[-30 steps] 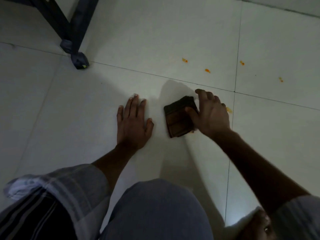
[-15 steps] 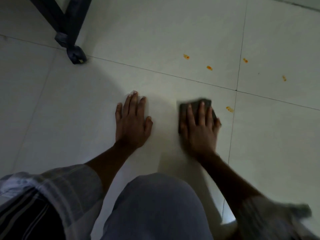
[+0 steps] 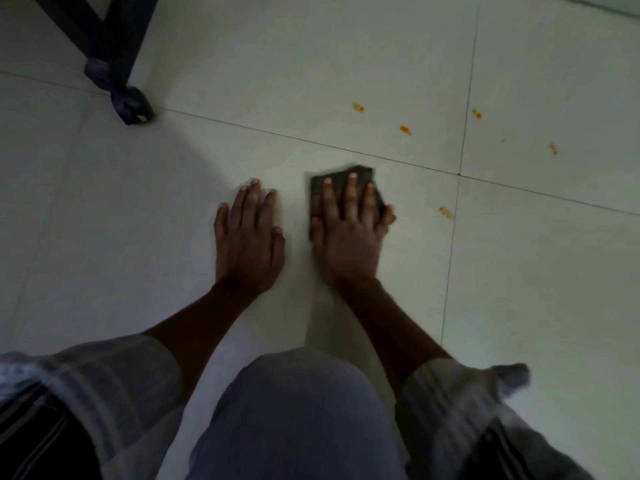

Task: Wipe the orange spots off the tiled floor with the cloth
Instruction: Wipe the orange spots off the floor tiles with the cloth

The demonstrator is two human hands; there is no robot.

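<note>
**Flat palm on the cloth, orange spots beyond it**

Near the middle of the frame the right hand [image 3: 349, 233] lies palm down on a dark cloth [image 3: 360, 174], fingers spread and straight, not curled round it. The cloth is pinned between palm and floor; only its far edge and two corners show past the fingertips and at the thumb side. Just left of it, apart from the cloth, the left hand [image 3: 247, 237] rests flat and open on the bare tiled floor [image 3: 104, 209], holding nothing.

The orange spots all lie clear of the cloth. The nearest spot [image 3: 445, 213] sits to the right of the right hand, just beside a grout line. Four more are scattered toward the upper right: one [image 3: 358, 107], another [image 3: 405, 130], a third [image 3: 477, 114] and the farthest [image 3: 553, 149].

In the upper left, a dark furniture leg [image 3: 130, 105] stands on the tiles. A bent knee in grey cloth [image 3: 298, 417] fills the bottom centre, with pale sleeves either side.
</note>
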